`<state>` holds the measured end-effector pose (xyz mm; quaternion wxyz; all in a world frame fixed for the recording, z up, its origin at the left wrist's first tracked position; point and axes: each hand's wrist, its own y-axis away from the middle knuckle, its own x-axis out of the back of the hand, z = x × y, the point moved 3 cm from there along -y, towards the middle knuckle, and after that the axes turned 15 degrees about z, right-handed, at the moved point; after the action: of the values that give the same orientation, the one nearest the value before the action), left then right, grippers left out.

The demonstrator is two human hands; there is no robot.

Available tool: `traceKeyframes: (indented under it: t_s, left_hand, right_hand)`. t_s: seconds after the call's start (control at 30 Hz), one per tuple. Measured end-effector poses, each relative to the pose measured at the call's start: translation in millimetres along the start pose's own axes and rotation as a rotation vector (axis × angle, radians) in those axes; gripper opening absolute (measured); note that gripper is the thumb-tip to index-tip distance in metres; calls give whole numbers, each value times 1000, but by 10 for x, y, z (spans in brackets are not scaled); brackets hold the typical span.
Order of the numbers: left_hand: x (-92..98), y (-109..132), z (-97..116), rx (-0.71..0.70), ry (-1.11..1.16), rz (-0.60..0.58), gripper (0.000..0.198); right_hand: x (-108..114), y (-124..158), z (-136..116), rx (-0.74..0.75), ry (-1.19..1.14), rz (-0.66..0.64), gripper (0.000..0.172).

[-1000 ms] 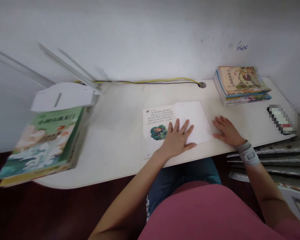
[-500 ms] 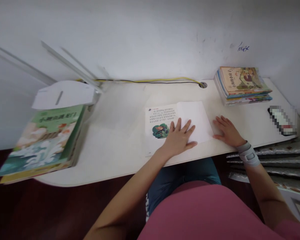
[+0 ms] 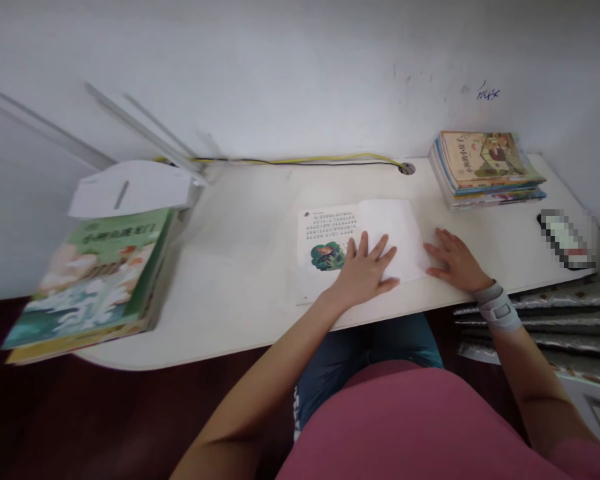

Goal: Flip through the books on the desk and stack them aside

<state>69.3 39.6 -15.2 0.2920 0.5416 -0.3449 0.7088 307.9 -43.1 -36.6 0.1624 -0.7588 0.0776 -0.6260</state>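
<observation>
An open book (image 3: 330, 220) lies flat on the white desk (image 3: 230, 267) in front of me. Its left page carries printed text and a green round picture; the right side is plain white. My left hand (image 3: 366, 270) rests on the book near its middle, fingers spread and flat. At the book's right edge lies my right hand (image 3: 455, 261), palm down with the fingers stretched out; its fingertips are beside or just touching the page edge. A grey band (image 3: 500, 310) wraps my right wrist. Neither hand grips anything.
A stack of picture books (image 3: 85, 273) with a green cover sits at the desk's left end, by a white stand (image 3: 130, 190). More books (image 3: 485, 167) are piled at the back right, and a blurred-out phone (image 3: 567, 240) lies right. Cables (image 3: 290, 160) run along the wall.
The book has slid slightly away from me and to the right on the desk, with my left hand still flat on it. My right hand has barely moved.
</observation>
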Motion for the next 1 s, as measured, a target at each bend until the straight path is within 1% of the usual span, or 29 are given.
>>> traceKeyframes:
  t_s: [0.27, 0.43, 0.7, 0.87, 1.0]
  left_hand:
    - [-63, -40, 49, 8, 0, 16, 73]
    - [-81, -84, 115, 11, 7, -13, 75]
    - [-79, -152, 181, 6, 14, -24, 78]
    - [-122, -216, 220, -7, 27, 16, 77]
    - [-127, -221, 226, -17, 38, 31, 76]
  right_hand:
    - [30, -16, -42, -6, 7, -20, 63]
    - [40, -25, -61, 7, 22, -35, 61]
    - [48, -25, -61, 21, 30, -25, 60]
    - [28, -22, -46, 25, 30, -22, 61]
    - [33, -28, -41, 35, 32, -22, 61]
